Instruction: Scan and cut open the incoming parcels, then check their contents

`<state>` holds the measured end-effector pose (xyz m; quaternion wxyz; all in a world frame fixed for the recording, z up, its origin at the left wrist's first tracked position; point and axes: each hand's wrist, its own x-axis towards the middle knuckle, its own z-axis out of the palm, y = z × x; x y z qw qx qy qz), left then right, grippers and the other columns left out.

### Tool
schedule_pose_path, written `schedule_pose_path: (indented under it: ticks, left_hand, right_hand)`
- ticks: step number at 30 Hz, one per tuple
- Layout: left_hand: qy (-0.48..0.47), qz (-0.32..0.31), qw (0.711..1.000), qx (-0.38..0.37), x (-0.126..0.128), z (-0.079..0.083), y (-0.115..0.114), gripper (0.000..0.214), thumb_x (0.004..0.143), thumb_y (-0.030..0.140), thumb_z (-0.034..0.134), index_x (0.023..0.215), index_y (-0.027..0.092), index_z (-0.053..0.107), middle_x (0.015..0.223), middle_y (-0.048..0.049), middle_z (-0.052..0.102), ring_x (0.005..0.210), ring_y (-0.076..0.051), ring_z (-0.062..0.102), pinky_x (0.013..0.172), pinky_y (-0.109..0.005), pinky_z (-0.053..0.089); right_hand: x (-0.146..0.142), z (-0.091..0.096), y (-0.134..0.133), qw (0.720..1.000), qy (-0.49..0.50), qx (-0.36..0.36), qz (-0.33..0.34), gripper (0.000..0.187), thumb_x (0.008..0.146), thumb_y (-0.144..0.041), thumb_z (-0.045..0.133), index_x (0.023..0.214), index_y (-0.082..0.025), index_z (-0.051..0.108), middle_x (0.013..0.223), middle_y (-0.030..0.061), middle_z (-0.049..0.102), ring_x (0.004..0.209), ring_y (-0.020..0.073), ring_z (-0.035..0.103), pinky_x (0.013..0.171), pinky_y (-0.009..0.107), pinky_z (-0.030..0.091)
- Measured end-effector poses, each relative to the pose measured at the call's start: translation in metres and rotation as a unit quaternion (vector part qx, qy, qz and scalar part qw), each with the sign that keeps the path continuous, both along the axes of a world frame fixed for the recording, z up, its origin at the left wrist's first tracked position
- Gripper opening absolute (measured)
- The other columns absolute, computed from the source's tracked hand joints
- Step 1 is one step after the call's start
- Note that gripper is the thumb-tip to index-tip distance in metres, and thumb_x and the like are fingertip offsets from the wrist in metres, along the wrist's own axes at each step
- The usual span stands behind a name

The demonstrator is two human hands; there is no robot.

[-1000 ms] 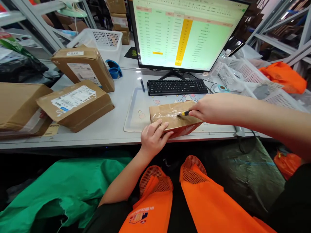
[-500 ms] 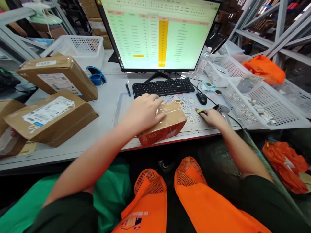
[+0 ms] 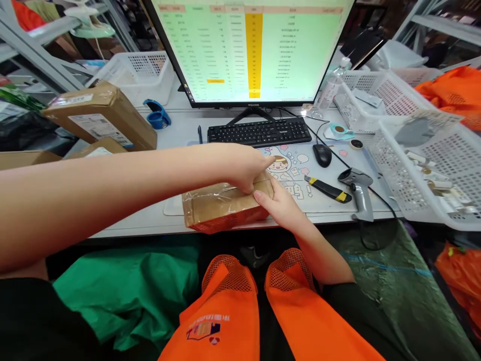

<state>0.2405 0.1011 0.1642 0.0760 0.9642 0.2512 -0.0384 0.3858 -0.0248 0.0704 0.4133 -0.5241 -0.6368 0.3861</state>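
Note:
A small brown cardboard parcel [image 3: 218,205] wrapped in clear tape lies at the front edge of the desk, on a desk mat. My left hand [image 3: 246,165] reaches across from the left and its fingers curl down onto the parcel's top right edge. My right hand [image 3: 283,208] presses against the parcel's right end, fingers closed on that side. A black and yellow utility knife [image 3: 327,189] lies on the mat to the right, apart from both hands.
Behind the parcel stand a keyboard [image 3: 259,131], a monitor [image 3: 250,50] and a mouse [image 3: 322,155]. A barcode scanner [image 3: 358,188] lies right of the knife. White baskets [image 3: 432,165] fill the right side. Larger labelled boxes [image 3: 101,118] and a tape dispenser [image 3: 158,114] sit left.
My right hand has left the utility knife on the mat and moved to the parcel's right end. My left hand has shifted to the parcel's top right edge. The view has tilted.

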Motion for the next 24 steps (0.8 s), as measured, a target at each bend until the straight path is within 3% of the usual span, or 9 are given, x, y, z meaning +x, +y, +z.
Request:
schedule_pose_path:
  ticks: [3,6,10,13,16,19,22,24]
  left_hand:
    - [0.13,0.033,0.991,0.027,0.005,0.018,-0.028,0.095,0.079,0.028,0.074,0.167,0.018,0.041,0.082,-0.0083,0.077,0.068,-0.028,0.068,0.073,-0.036,0.052]
    - [0.217,0.06,0.974,0.029,0.003,0.032,-0.042,0.092,0.089,0.024,0.059,0.174,0.018,0.022,0.103,-0.015,0.079,0.082,-0.031,0.073,0.078,-0.037,0.052]
    - [0.152,0.098,0.982,-0.051,-0.009,0.039,-0.02,0.08,0.094,0.023,0.048,0.172,0.026,0.03,0.126,-0.012,0.077,0.102,-0.029,0.074,0.09,-0.036,0.054]
    - [0.074,0.093,0.989,-0.091,-0.019,0.038,0.008,0.072,0.091,0.023,0.045,0.163,0.026,0.048,0.141,-0.0077,0.071,0.117,-0.026,0.07,0.103,-0.034,0.051]
    - [0.014,0.11,0.987,-0.119,-0.027,0.03,0.032,0.069,0.084,0.02,0.045,0.15,0.026,0.062,0.135,-0.004,0.073,0.114,-0.024,0.071,0.103,-0.033,0.052]
    - [-0.011,0.119,0.985,-0.123,-0.035,0.012,0.044,0.062,0.081,0.018,0.043,0.137,0.023,0.07,0.127,-0.0043,0.076,0.111,-0.023,0.071,0.1,-0.033,0.054]
    - [-0.043,0.109,0.992,-0.048,-0.042,-0.012,0.045,0.06,0.088,0.022,0.042,0.143,0.019,0.067,0.13,-0.0093,0.075,0.114,-0.026,0.071,0.102,-0.036,0.053]
    - [-0.093,0.105,0.99,0.013,-0.047,-0.023,0.042,0.057,0.093,0.024,0.041,0.143,0.016,0.068,0.125,-0.0114,0.077,0.113,-0.026,0.072,0.102,-0.037,0.054]
  right_hand:
    - [-0.002,-0.003,0.002,0.999,0.03,-0.001,-0.015,0.063,0.098,-0.045,0.065,0.155,-0.022,0.054,0.147,0.0131,0.067,0.143,0.0333,0.059,0.125,0.057,0.044]
    - [-0.005,-0.008,0.001,0.998,0.043,0.024,-0.034,0.069,0.095,-0.049,0.066,0.158,-0.021,0.053,0.158,0.0136,0.059,0.152,0.034,0.051,0.131,0.057,0.037]
    - [-0.008,-0.019,-0.001,0.992,0.044,0.092,-0.07,0.069,0.096,-0.05,0.066,0.157,-0.02,0.053,0.166,0.0143,0.052,0.157,0.0321,0.046,0.133,0.055,0.036]
    - [-0.008,-0.023,-0.003,0.983,0.04,0.158,-0.089,0.051,0.099,-0.044,0.064,0.144,-0.021,0.061,0.16,0.0153,0.058,0.152,0.031,0.052,0.13,0.056,0.039]
    - [-0.001,-0.019,-0.007,0.979,0.011,0.196,-0.062,0.032,0.099,-0.04,0.065,0.127,-0.024,0.063,0.16,0.0147,0.057,0.15,0.031,0.053,0.127,0.058,0.042]
    - [0.009,-0.011,-0.007,0.976,-0.035,0.217,-0.003,0.029,0.098,-0.041,0.068,0.12,-0.026,0.058,0.158,0.0147,0.055,0.151,0.0323,0.051,0.124,0.061,0.043]
    - [0.015,-0.008,0.001,0.961,-0.083,0.265,0.012,0.032,0.097,-0.046,0.07,0.117,-0.027,0.055,0.139,0.0138,0.066,0.149,0.0345,0.052,0.126,0.066,0.037]
    - [0.015,-0.011,0.009,0.944,-0.114,0.31,0.004,0.033,0.096,-0.049,0.071,0.115,-0.028,0.054,0.122,0.0112,0.071,0.136,0.0345,0.062,0.126,0.069,0.035]
